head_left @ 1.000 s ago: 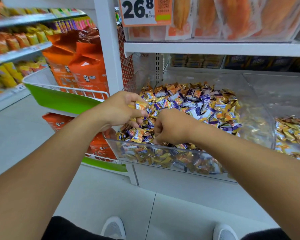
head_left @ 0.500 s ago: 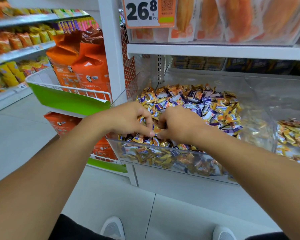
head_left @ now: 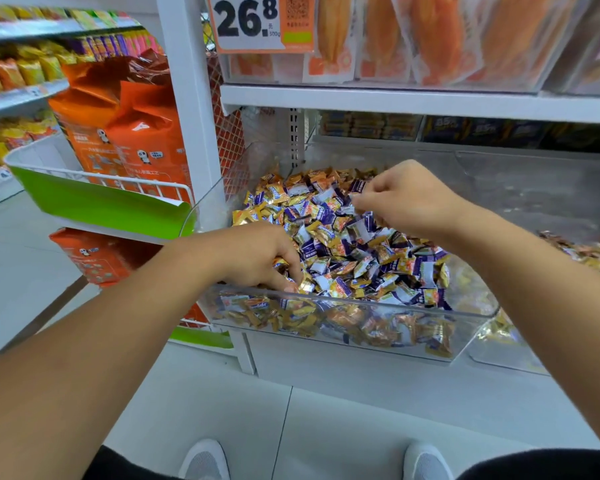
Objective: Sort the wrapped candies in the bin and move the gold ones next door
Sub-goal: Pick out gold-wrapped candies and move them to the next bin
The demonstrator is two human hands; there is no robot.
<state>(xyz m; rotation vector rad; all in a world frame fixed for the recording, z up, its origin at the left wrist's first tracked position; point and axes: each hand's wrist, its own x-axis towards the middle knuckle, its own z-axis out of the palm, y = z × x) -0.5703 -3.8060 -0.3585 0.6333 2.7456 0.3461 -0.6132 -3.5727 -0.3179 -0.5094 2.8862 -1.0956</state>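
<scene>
Clear plastic bin (head_left: 343, 336): it stands on the lower shelf and is heaped with wrapped candies (head_left: 354, 244), gold ones and purple-white ones mixed.
Left hand (head_left: 253, 258): it is at the front left corner of the bin, fingers curled down into the heap; the fingertips touch a gold candy (head_left: 305, 284) just behind the front wall. If the grip really has closed on it, I cannot tell.
Right hand (head_left: 406, 199): it is above the middle of the heap, toward the back, with fingers bent together; thumb and fingers pinch a small purple-white candy (head_left: 355, 188), partly hidden.
Neighbour bin (head_left: 520, 358): it is just beside the first one, on the right, also clear; gold candies (head_left: 589, 252) lie inside, partly behind the right forearm.
Price tag (head_left: 257, 22): it hangs on the upper shelf edge and reads "26.8"; the small print is too blurred to read.
Orange bags (head_left: 125, 126): they stand in a white wire basket (head_left: 94, 178) left of the white post, with small panda pictures; the text is unreadable.
Floor: pale tiles, two grey shoe tips at the bottom edge.
</scene>
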